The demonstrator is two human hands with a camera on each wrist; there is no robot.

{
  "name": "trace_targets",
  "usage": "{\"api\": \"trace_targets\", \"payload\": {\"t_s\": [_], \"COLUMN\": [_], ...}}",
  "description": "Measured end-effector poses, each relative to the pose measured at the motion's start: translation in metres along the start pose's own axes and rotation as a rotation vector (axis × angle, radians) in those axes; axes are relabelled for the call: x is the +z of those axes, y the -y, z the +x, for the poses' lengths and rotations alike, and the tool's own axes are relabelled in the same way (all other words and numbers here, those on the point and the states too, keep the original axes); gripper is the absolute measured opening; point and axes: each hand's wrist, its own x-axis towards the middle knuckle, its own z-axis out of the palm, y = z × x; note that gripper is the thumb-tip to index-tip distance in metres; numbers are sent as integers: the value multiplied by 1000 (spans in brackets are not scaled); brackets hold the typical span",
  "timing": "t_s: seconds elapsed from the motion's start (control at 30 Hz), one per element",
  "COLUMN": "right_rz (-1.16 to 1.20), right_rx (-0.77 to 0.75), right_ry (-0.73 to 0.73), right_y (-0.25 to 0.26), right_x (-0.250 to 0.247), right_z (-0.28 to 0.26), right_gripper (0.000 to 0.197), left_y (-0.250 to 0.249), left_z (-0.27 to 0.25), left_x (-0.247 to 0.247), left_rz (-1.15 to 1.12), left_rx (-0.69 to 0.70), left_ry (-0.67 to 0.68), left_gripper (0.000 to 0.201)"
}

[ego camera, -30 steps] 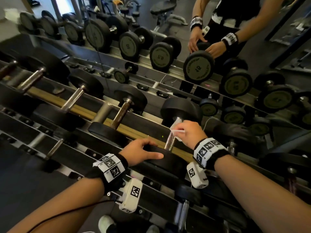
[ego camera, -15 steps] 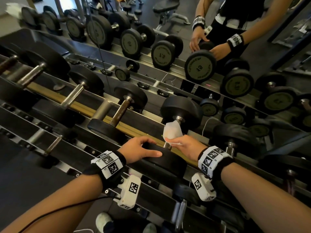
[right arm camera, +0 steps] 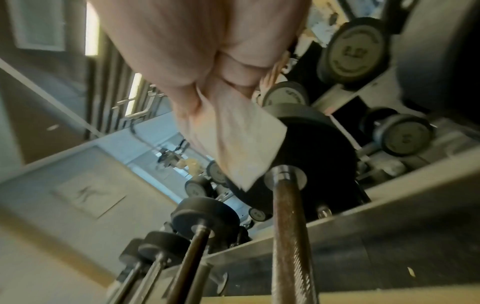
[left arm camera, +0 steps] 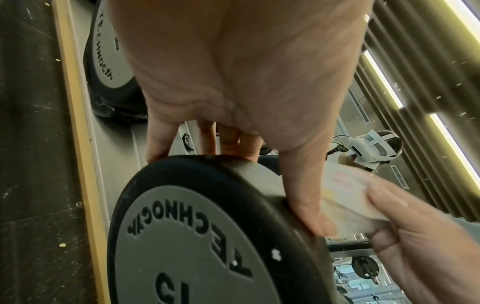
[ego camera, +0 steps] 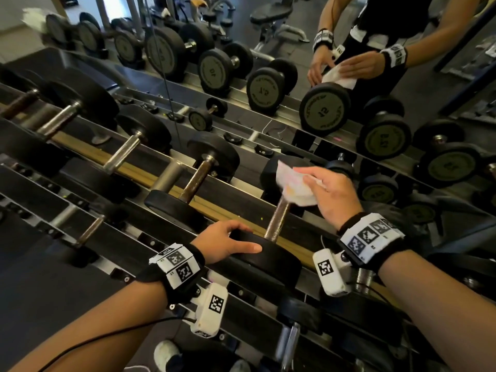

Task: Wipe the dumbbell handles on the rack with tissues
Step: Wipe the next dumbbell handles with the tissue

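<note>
The right hand (ego camera: 328, 196) pinched a tissue (ego camera: 291, 183) just above the far end of the dumbbell handle (ego camera: 276, 221) on the rack (ego camera: 236, 214), apart from the metal. The left hand (ego camera: 224, 244) lay flat, fingers relaxed, on the near weight (ego camera: 271, 260). Next, probably, came wrapping the handle; neighbouring handles stood clear.

Matt black rubber dumbbell heads (ego camera: 271, 260), knurled tarnished metal handle (right arm camera: 291, 236), soft crumpled paper tissue (ego camera: 294, 187)
</note>
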Motion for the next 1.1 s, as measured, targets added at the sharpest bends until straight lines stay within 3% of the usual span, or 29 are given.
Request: {"api": "trace_targets", "payload": {"t_s": [0.07,0.13,0.2,0.27,0.47,0.67,0.8,0.9,0.97,1.07,1.1], "right_rz": [-146,-346,-568,-701,-610,-525,-446,-438,-292,52,103], "right_rx": [-266,-434,-399,-282,-287,-162,-153,-97,48,411,374], "right_ry": [27,220,508,677,672,693,714,765,744,686,647], "right_y": [1,-7,-21,-37,-47,-47,-47,-48,-43,-30,-29], "right_x": [3,13,22,28,35,39,38,39,36,28,23], "right_z": [1,2,0,-2,-2,-13,-28,-35,-37,-28,-21], "right_gripper": [37,51,60,63,61,50,50,43,33,29,29], "left_y": [2,3,4,3,-1,-4,0,2,1,1,2], "left_z": [1,1,1,0,0,-1,-7,-11,-12,-13,-13], "left_x": [0,0,0,0,-1,-2,2,4,4,3,3], "left_rz": [35,54,21,-2,25,26,101,162,175,161,149], "left_rx": [7,13,10,9,11,32,96,110,95,83,82], "left_ry": [-11,-15,-14,-14,1,12,-70,-122,-137,-127,-120], "left_gripper": [66,60,58,60,52,48,47,59,63,58,56]}}
